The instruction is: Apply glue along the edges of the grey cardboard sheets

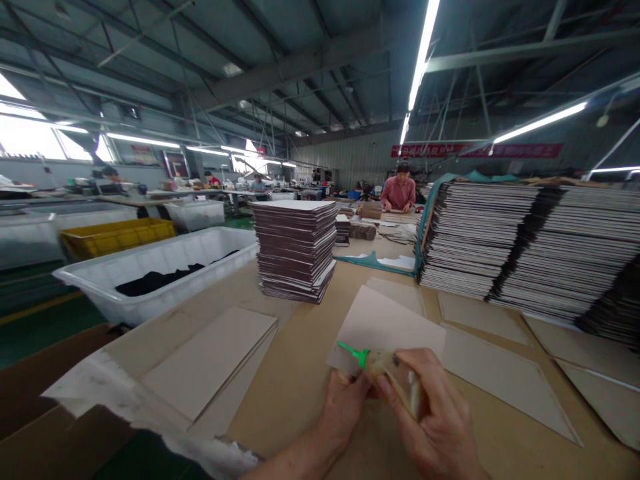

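Your right hand [435, 407] was wrapped around the bottle [393, 377], thumb on one side and fingers on the other, with its green nozzle [358, 354] pointing left over the pale card [395, 323]. Your left hand [343, 407] appeared to pinch the card's near edge, though the fingers beneath were hidden. The card lay out in front of you, over the surface [280, 387]. The bottle looked light and soft-walled, best held around its body with gentle pressure. The card seemed thin, light and fairly stiff, liable to crease at the corners, so its edge suited your grip.
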{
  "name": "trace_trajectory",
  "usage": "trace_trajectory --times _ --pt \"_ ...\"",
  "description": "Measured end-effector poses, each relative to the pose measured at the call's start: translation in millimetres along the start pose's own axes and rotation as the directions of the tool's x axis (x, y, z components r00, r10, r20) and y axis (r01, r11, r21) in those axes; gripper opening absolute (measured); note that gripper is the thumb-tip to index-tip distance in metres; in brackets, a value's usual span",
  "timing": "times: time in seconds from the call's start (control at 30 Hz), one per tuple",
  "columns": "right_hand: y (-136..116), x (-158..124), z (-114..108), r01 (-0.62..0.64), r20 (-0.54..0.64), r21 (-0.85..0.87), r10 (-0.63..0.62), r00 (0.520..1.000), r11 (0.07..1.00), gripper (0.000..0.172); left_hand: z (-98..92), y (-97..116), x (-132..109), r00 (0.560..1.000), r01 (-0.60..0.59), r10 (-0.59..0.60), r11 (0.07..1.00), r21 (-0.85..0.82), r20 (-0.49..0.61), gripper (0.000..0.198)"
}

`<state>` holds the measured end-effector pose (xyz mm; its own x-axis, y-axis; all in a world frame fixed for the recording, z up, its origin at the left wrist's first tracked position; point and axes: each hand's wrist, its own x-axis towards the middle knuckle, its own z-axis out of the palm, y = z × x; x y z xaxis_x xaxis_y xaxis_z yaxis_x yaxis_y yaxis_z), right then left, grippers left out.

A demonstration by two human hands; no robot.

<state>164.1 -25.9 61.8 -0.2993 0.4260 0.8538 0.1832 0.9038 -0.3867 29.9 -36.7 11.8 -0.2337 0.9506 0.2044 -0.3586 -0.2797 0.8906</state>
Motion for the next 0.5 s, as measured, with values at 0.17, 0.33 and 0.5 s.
trace_trajectory --times 0.17,0.33,0.5 --pt "-1.9 -3.7 3.5 -0.038 0.089 0.059 0.032 0.995 0.998 0.018 1.0 2.8 -2.3 1.0 -0.018 0.018 0.999 -0.052 -0.002 0.027" --pt "-4.3 -5.8 4.1 -0.046 0.05 0.048 0.044 0.998 0.998 0.017 0.4 3.1 -2.5 1.0 -0.024 0.024 0.998 -0.05 0.002 0.027" --pt "-5.2 -6.4 2.2 -0.019 0.088 0.063 0.013 0.996 0.998 0.017 0.6 2.6 -3.1 0.999 -0.047 0.046 0.997 -0.065 -0.018 0.03"
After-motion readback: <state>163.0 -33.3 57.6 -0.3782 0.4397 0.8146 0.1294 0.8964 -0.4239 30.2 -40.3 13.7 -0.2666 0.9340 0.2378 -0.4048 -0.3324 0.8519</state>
